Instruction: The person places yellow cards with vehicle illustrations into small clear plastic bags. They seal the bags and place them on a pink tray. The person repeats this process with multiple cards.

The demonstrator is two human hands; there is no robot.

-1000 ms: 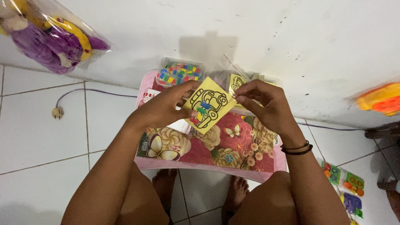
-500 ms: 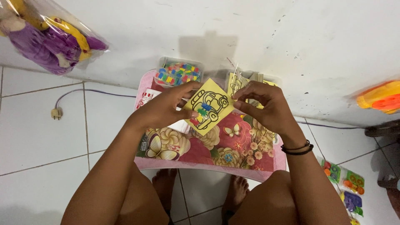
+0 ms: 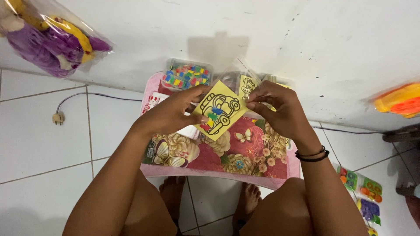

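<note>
Hands (image 3: 175, 114) (image 3: 275, 107), square yellow card (image 3: 220, 110), floral table (image 3: 245, 153)

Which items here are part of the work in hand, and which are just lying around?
In use: yellow card held by left hand and right hand; box of coloured bits; floral table.
Lying about: bagged purple toy; plug; orange toy; packet on floor.

Clear bag (image 3: 52, 37) with purple-yellow toy: far left. Clear box (image 3: 187, 75) of coloured pieces: far centre. Colourful packet (image 3: 365, 194): near right.
</note>
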